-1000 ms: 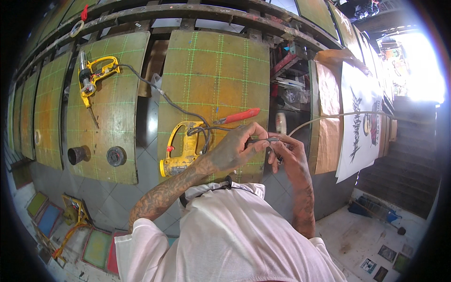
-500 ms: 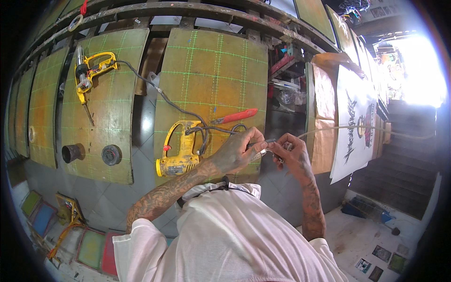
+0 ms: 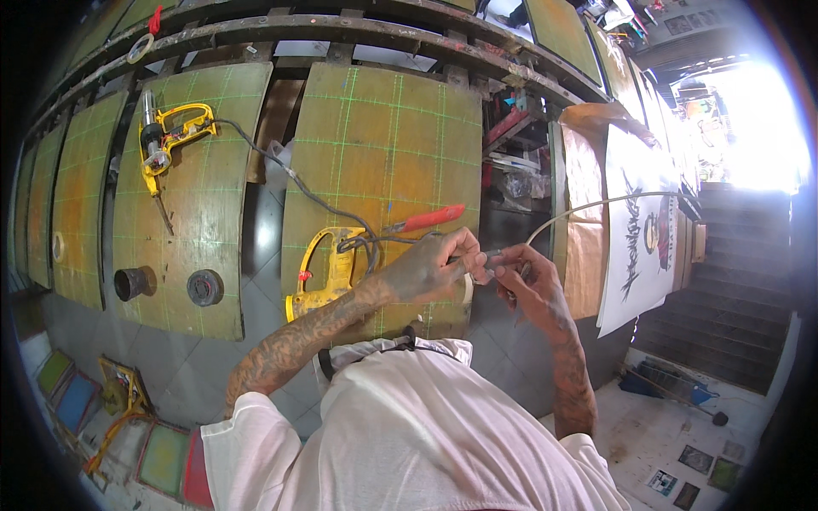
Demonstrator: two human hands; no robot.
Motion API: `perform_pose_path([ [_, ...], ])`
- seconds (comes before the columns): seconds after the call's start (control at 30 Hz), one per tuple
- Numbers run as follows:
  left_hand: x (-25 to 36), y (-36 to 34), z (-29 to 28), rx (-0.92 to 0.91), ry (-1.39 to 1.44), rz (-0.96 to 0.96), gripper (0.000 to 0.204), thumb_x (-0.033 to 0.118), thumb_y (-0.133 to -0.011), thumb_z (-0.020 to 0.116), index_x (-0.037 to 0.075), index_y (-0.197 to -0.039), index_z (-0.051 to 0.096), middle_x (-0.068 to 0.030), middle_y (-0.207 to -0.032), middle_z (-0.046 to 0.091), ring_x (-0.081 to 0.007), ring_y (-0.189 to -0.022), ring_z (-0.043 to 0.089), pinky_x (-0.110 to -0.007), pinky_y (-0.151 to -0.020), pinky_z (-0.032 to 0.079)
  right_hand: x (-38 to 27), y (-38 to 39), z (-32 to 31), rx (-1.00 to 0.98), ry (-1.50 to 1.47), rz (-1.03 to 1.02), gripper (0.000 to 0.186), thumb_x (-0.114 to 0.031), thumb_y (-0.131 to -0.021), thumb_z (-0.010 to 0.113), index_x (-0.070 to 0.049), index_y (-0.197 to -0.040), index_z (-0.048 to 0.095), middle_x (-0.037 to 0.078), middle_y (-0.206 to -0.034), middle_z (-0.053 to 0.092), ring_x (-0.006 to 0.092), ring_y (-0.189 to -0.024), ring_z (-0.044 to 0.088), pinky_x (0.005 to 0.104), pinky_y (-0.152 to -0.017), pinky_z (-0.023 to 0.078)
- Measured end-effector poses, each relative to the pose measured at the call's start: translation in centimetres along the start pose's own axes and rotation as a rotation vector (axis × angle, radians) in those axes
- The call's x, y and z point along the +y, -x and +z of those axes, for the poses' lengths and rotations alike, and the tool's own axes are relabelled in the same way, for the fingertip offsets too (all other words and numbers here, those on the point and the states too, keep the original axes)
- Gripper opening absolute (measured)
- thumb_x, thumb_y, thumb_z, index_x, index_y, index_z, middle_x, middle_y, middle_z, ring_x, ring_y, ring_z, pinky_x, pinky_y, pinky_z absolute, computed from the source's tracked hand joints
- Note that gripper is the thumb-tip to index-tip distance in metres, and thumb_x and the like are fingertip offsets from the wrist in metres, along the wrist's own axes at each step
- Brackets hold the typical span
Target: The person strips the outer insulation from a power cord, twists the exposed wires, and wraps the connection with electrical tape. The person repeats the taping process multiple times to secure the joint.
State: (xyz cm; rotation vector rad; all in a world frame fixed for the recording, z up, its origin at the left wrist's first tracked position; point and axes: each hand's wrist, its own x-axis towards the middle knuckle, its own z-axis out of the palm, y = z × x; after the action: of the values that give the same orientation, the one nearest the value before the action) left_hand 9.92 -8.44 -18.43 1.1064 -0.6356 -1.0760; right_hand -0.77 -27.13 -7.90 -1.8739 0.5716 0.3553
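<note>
My left hand [image 3: 430,266] is closed in a pinch on the dark end of a cable, with its fingertips almost meeting those of my right hand [image 3: 532,285]. That right hand is closed too, pinching the cable; a pale stretch of cable [image 3: 569,211] arches away from it to the right. The fingers hide the join between the two. Below my left hand lies a yellow heat gun casing half [image 3: 328,271], partly covered by my forearm. Just beyond are red-handled pliers [image 3: 430,219]. A dark cable [image 3: 311,198] runs from the opened yellow heat gun [image 3: 162,140] on the left board towards the casing.
A dark cylindrical cup [image 3: 131,284] and a round black part [image 3: 204,288] sit on the left board [image 3: 204,204]. To the right, brown paper [image 3: 584,170] and a printed white sheet [image 3: 626,255] cover another board. A metal rail [image 3: 298,24] crosses the far side.
The pale cable has risen from nearly straight into a higher arch. My fingers have shifted and drawn closer together around the cable ends. The view has moved slightly.
</note>
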Motion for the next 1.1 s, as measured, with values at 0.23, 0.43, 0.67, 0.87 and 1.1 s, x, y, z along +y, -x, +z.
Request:
perform_pose_path([
  [0.23, 3.1, -1.5, -1.2, -0.073, -0.015, -0.067, 0.037, 0.040, -0.112, 0.052, 0.004, -0.113, 0.055, -0.0061, -0.101, 0.075, -0.0086, -0.082, 0.062, -0.026, -0.074, 0.050, 1.9, 1.3, 0.1, 0.095, -0.168, -0.372, 0.065, -0.008, -0.091, 0.073, -0.008, -0.144, 0.038, 0.016, -0.133, 0.054, 0.0127, -0.092, 0.061, 0.0303, -0.066, 0.053],
  [0.43, 5.5, -2.9, -1.1, -0.163, -0.055, -0.109, 0.044, 0.046, -0.110, 0.054, 0.003, -0.115, 0.056, -0.0064, -0.104, 0.076, -0.0068, -0.069, 0.052, -0.024, -0.065, 0.045, 3.5, 1.6, 2.5, 0.353, 0.288, -0.828, 0.078, 0.009, -0.073, 0.075, -0.010, -0.140, 0.040, 0.027, -0.156, 0.034, 0.0159, -0.091, 0.061, 0.0307, -0.067, 0.052],
  [0.67, 7.9, -4.3, -0.2, -0.213, -0.158, -0.095, 0.043, 0.045, -0.109, 0.056, 0.002, -0.113, 0.056, -0.0064, -0.102, 0.077, -0.0058, -0.067, 0.051, -0.024, -0.063, 0.045, 6.6, 0.5, 2.6, 0.650, 0.467, -0.885, 0.090, 0.010, -0.073, 0.081, -0.015, -0.145, 0.032, 0.027, -0.160, 0.027, 0.0122, -0.080, 0.056, 0.0242, -0.066, 0.050],
  [0.87, 8.5, -5.5, 0.2, -0.204, -0.155, -0.035, 0.039, 0.041, -0.109, 0.057, 0.003, -0.112, 0.055, -0.0094, -0.105, 0.078, -0.0050, -0.061, 0.051, -0.024, -0.059, 0.046, 6.6, -0.8, 2.3, 0.725, 0.363, -0.936, 0.085, 0.005, -0.070, 0.091, -0.013, -0.134, 0.039, 0.026, -0.156, 0.034, 0.0130, -0.081, 0.057, 0.0248, -0.063, 0.050],
  [1.1, 9.1, -7.4, 1.0, -0.173, -0.110, 0.015, 0.035, 0.039, -0.108, 0.060, 0.004, -0.108, 0.057, -0.0104, -0.107, 0.078, -0.0044, -0.063, 0.056, -0.022, -0.056, 0.045, 6.3, -1.5, 0.8, 0.824, 0.391, -1.025, 0.083, -0.002, -0.066, 0.097, -0.012, -0.128, 0.042, 0.024, -0.149, 0.040, 0.0137, -0.083, 0.055, 0.0253, -0.060, 0.047],
])
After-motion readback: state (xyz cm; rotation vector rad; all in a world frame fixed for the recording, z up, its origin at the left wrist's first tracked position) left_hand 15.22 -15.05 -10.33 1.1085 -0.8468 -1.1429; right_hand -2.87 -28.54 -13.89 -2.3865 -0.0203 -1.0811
